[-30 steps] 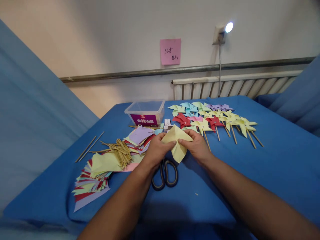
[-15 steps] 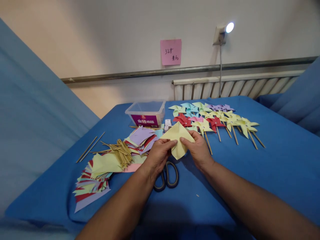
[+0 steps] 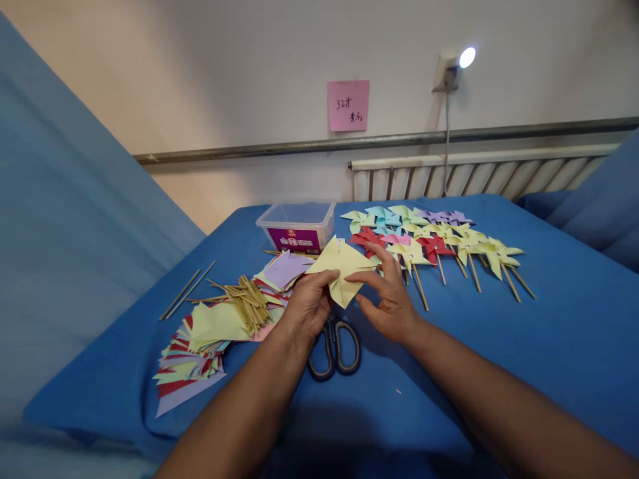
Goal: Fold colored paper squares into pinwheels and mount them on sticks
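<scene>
My left hand (image 3: pixel 309 303) pinches a pale yellow paper square (image 3: pixel 344 265) between thumb and fingers. Slits run inward from the square's corners, and it is held tilted above the table. Close to its right edge is my right hand (image 3: pixel 392 299), fingers spread apart; the index fingertip is at the paper, though whether it touches I cannot tell. Below the left hand lie scissors (image 3: pixel 337 347) with dark handles, their blades hidden by the hand. Finished paper pinwheels (image 3: pixel 409 253) on sticks lie just beyond the right hand.
A clear plastic box (image 3: pixel 294 238) with a purple label stands at the back. On the left are a stack of coloured paper (image 3: pixel 287 269), a pile of sticks (image 3: pixel 252 306), fanned paper pieces (image 3: pixel 192 372) and two loose sticks (image 3: pixel 180 294). Blue cloth (image 3: pixel 474 352) covers the table.
My right hand has let go of the yellow paper and opened its fingers. The paper has turned and shifted slightly left in my left hand. The view has moved a little.
</scene>
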`<state>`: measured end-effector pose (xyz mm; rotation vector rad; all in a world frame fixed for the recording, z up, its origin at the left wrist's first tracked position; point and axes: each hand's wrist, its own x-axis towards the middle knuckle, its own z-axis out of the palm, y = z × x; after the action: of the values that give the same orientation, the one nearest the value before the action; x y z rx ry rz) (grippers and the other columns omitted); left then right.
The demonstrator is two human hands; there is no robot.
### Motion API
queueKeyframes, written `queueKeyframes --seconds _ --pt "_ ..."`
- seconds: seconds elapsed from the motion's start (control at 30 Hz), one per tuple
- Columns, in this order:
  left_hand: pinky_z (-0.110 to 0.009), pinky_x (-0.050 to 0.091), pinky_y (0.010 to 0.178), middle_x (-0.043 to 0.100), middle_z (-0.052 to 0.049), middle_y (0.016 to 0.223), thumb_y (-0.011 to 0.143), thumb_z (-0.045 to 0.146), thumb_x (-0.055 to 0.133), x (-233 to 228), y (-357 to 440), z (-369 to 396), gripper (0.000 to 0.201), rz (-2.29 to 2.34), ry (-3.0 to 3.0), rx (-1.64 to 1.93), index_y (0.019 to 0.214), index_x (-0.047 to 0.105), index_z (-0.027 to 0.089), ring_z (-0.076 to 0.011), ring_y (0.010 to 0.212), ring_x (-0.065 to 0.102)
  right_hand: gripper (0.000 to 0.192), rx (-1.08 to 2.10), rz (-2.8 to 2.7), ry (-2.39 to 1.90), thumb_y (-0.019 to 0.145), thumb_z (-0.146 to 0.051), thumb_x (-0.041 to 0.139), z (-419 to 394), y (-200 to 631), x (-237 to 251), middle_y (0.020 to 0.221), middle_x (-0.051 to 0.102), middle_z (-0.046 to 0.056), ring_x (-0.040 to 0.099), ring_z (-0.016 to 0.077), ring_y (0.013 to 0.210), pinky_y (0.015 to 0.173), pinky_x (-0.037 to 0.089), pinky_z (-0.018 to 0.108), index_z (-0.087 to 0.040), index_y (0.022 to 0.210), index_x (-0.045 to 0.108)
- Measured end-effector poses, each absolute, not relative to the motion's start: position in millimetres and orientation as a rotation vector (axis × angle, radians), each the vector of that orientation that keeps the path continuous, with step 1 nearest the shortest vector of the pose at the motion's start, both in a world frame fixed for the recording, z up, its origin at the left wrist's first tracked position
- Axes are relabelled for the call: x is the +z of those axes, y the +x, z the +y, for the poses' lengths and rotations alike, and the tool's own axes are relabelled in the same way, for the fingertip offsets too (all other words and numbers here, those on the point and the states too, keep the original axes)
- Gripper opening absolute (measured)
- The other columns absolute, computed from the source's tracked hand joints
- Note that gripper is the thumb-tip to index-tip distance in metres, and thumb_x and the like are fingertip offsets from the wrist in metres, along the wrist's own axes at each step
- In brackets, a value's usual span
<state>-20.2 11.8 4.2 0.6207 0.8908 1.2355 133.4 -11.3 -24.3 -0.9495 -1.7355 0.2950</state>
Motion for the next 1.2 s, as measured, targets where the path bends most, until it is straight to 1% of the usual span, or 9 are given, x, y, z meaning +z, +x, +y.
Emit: queueKeyframes --seconds 0.1,0.17,0.23,0.43,0.57,0.63,0.77,0.87,1.2 --pt "-0.03 0.055 0.08 0.076 -0.011 0.097 0.063 0.01 0.074 4 -19 10 0.037 0.86 0.653 1.209 0.101 0.072 0.009 -0.0218 0.084 0.071 0.022 0.234 -1.782 -0.93 0.075 -0.02 0.072 -10 134 -23 0.146 0.039 0.0 0.035 0.0312 0.137 0.112 0.026 0.057 -0.032 0.093 0.07" --pt "-0.029 0.054 0.077 0.076 -0.011 0.094 0.064 0.012 0.075 4 -18 8 0.034 0.868 0.685 1.192 0.097 0.073 0.008 -0.0215 0.082 0.07 0.009 0.235 -1.769 -0.931 0.078 -0.026 0.072 -9 135 -23 0.143 0.043 0.002 0.038 0.0305 0.134 0.111 0.028 0.056 -0.03 0.086 0.071" --pt "-0.028 0.053 0.072 0.076 -0.011 0.091 0.064 0.014 0.075 5 -17 6 0.03 0.878 0.718 1.183 0.094 0.074 0.008 -0.02 0.077 0.069 0.002 0.266 -1.741 -0.944 0.08 -0.03 0.07 -9 135 -22 0.138 0.048 0.003 0.041 0.0296 0.131 0.109 0.031 0.055 -0.029 0.082 0.071" --pt "-0.025 0.049 0.062 0.075 -0.008 0.082 0.062 0.017 0.077 3 -14 4 0.027 0.937 0.775 1.146 0.088 0.075 0.01 -0.0153 0.063 0.064 0.012 0.403 -1.618 -0.981 0.084 -0.03 0.065 -11 132 -24 0.121 0.058 0.007 0.052 0.0263 0.118 0.102 0.039 0.048 -0.024 0.074 0.066" --pt "-0.026 0.049 0.063 0.074 -0.009 0.081 0.059 0.016 0.079 1 -12 4 0.033 0.94 0.751 1.139 0.09 0.074 0.008 -0.015 0.062 0.063 0.014 0.432 -1.532 -1.061 0.082 -0.024 0.063 -9 132 -27 0.112 0.061 0.008 0.057 0.0248 0.108 0.097 0.041 0.045 -0.022 0.068 0.061" --pt "-0.026 0.049 0.064 0.074 -0.009 0.081 0.058 0.017 0.08 0 -11 4 0.035 0.948 0.738 1.134 0.091 0.074 0.008 -0.0156 0.063 0.064 0.015 0.43 -1.508 -1.095 0.081 -0.022 0.062 -8 132 -27 0.111 0.062 0.008 0.058 0.0245 0.106 0.097 0.042 0.044 -0.022 0.067 0.059" --pt "-0.027 0.049 0.062 0.074 -0.01 0.079 0.057 0.017 0.082 -1 -11 3 0.031 0.966 0.749 1.142 0.086 0.074 0.007 -0.0155 0.06 0.063 0.015 0.432 -1.496 -1.122 0.08 -0.023 0.062 -7 132 -28 0.108 0.063 0.008 0.058 0.0245 0.104 0.096 0.042 0.044 -0.021 0.065 0.058" --pt "-0.028 0.049 0.063 0.074 -0.01 0.078 0.055 0.016 0.083 -1 -11 3 0.033 0.976 0.736 1.148 0.085 0.074 0.007 -0.0161 0.062 0.063 0.015 0.434 -1.507 -1.133 0.079 -0.023 0.062 -6 132 -29 0.107 0.064 0.008 0.059 0.0245 0.103 0.095 0.042 0.044 -0.022 0.064 0.057" --pt "-0.026 0.048 0.061 0.071 -0.008 0.071 0.05 0.017 0.085 2 -9 2 0.035 1.013 0.749 1.146 0.081 0.074 0.006 -0.0156 0.061 0.062 0.016 0.405 -1.55 -1.147 0.079 -0.023 0.062 -6 133 -29 0.105 0.064 0.008 0.059 0.0242 0.102 0.094 0.043 0.043 -0.022 0.064 0.058"
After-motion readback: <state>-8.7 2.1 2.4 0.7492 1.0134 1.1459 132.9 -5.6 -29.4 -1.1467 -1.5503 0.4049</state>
